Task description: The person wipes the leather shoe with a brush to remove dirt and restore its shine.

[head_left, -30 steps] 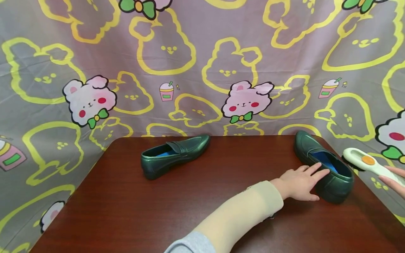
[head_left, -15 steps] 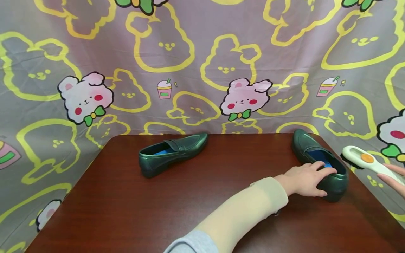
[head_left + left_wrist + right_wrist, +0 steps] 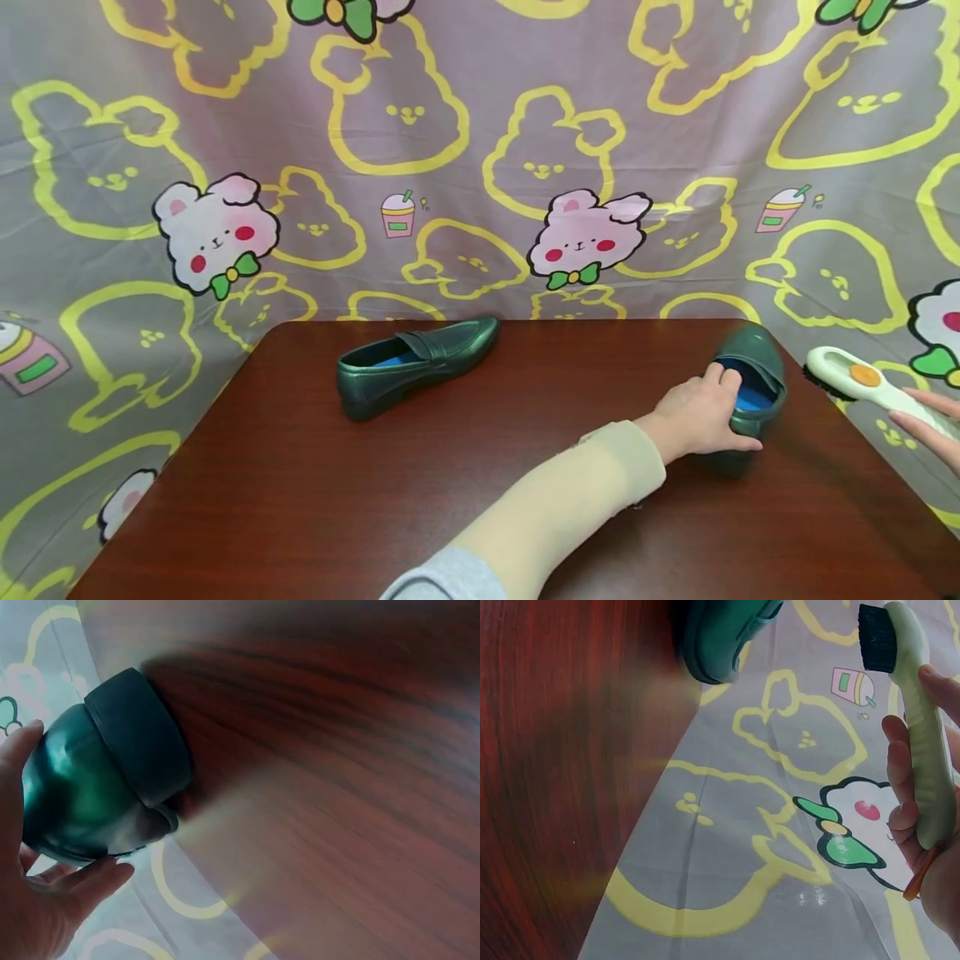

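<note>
My left hand (image 3: 693,417) grips a dark green loafer (image 3: 752,346) by its heel end, fingers over the side of the opening and thumb at the back. A blue insole (image 3: 753,398) shows inside. In the left wrist view the loafer's heel (image 3: 139,739) appears tilted, with the hand (image 3: 30,900) around its back. At the right edge my right hand (image 3: 930,417) holds a pale shoe brush (image 3: 847,373) with dark bristles (image 3: 876,637) and an orange oval on its back. The brush is apart from the loafer. The matching loafer (image 3: 420,367) lies upright at the table's back left.
The brown wooden table (image 3: 450,500) ends at a cartoon-print cloth (image 3: 480,150) hanging behind and at the sides. An orange loop (image 3: 922,875) hangs from the brush handle's end.
My left hand has gone from touching the right-hand loafer to gripping it, and has turned and shifted it left. The brush stays nearly in place. The other loafer is unmoved.
</note>
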`<state>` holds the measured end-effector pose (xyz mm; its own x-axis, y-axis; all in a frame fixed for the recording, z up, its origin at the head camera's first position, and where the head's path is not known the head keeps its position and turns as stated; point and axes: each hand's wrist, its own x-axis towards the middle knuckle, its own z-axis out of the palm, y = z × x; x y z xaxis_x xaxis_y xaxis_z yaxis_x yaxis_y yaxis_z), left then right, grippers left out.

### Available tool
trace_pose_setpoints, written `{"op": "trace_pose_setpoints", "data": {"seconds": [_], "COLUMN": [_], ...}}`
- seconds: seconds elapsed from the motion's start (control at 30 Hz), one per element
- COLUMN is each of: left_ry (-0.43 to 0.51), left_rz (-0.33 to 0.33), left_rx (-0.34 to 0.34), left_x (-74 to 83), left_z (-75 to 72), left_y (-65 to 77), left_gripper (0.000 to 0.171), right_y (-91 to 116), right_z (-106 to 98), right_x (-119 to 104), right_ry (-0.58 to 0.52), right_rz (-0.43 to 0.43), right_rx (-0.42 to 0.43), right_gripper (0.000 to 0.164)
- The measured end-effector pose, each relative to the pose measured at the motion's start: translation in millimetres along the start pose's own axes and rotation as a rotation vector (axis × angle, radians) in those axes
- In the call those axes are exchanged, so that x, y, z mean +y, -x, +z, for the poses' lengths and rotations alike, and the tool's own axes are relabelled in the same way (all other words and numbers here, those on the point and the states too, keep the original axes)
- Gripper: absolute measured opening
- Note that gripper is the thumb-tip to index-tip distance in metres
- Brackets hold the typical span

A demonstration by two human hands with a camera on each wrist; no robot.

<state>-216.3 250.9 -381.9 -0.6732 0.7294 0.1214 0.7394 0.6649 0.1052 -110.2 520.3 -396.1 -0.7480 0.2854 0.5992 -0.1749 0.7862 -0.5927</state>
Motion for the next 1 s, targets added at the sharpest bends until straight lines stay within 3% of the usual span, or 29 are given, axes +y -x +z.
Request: {"op": "trace_pose_setpoints", "data": {"seconds": [0.13, 0.2, 0.4, 0.53, 0.7, 1.0], "left_ry": [-0.043, -0.018, 0.228, 0.27, 0.278, 0.302], "left_rz": [-0.048, -0.073, -0.14, -0.113, -0.058, 0.02], "left_rx": [0.043, 0.054, 0.016, 0.022, 0.051, 0.061], "left_x": [-15.7, -24.0, -46.6, -60.2, -75.5, -100.9], "left_z": [-1.2, -0.7, 0.6, -0.7, -2.2, -6.0], "left_y": [2.7, 4.0, 8.9, 15.0, 24.9, 46.0], "left_gripper": [0.074, 0.074, 0.066, 0.057, 0.055, 0.055], "right_y": [-5.2, -6.7, -5.1, -6.0, -3.2, -4.0], "right_z": [4.3, 6.5, 13.8, 17.4, 19.4, 30.7], "right_x": [-6.2, -9.2, -18.2, -22.0, -25.4, -46.1], "right_ry": [-0.053, -0.053, 0.042, 0.126, 0.167, 0.052], "right_rz": [-0.067, -0.073, -0.084, -0.116, -0.066, -0.122], "right_rx": [0.0, -0.007, 0.007, 0.033, 0.039, 0.094], "right_gripper": [0.065, 0.066, 0.065, 0.064, 0.058, 0.063]}}
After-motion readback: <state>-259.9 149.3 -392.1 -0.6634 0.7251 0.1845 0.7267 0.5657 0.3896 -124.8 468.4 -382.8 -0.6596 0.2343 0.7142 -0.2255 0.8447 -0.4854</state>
